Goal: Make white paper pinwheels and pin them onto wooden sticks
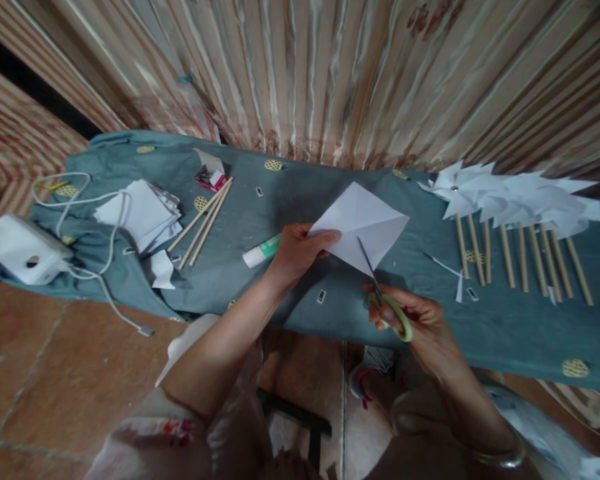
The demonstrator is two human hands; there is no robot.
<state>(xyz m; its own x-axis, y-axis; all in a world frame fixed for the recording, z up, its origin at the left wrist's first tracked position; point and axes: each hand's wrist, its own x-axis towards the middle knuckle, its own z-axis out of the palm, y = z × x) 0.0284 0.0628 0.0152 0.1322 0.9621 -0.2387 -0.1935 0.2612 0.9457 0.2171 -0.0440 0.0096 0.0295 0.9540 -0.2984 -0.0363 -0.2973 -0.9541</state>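
My left hand pinches the left corner of a white square sheet of paper, which has fold creases crossing at its middle. In my right hand is a pair of scissors with pale green handles. Their blades lie at the paper's lower edge and point toward its middle; whether they are parted I cannot make out. A glue stick with a white cap and green label lies beside my left hand, partly hidden behind it.
Paper pinwheels on wooden sticks lie in a row at the right. Leftward are loose sticks, a small red box of pins, stacked paper, a paper scrap and a white device with a cable. A curtain hangs behind.
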